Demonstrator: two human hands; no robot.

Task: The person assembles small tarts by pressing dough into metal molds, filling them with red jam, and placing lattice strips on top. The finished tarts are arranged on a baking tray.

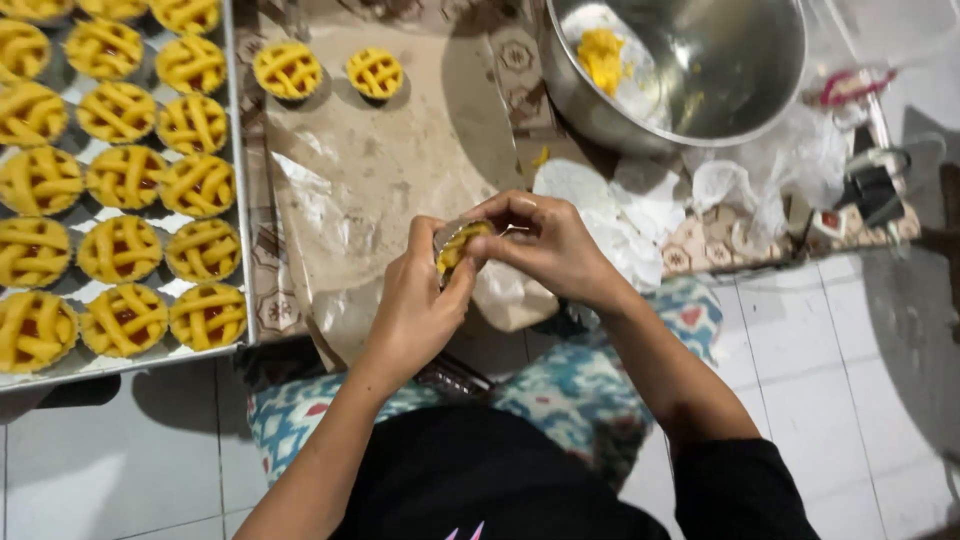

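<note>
My left hand [415, 300] and my right hand [540, 245] meet in front of me, both gripping one small tart [458, 245] of yellow dough in a little metal cup. The left thumb and fingers cradle it from below. The right fingertips pinch its top edge. Two finished lattice tarts [287, 70] [375, 73] sit on the brown paper [390, 160] beyond my hands.
A metal baking tray [236, 200] at left holds several lattice-topped jam tarts. A large steel bowl [690, 70] with a lump of yellow dough [602, 55] stands at the back right. Crumpled clear plastic [780, 160] lies beside it. White floor tiles [850, 360] lie on the right.
</note>
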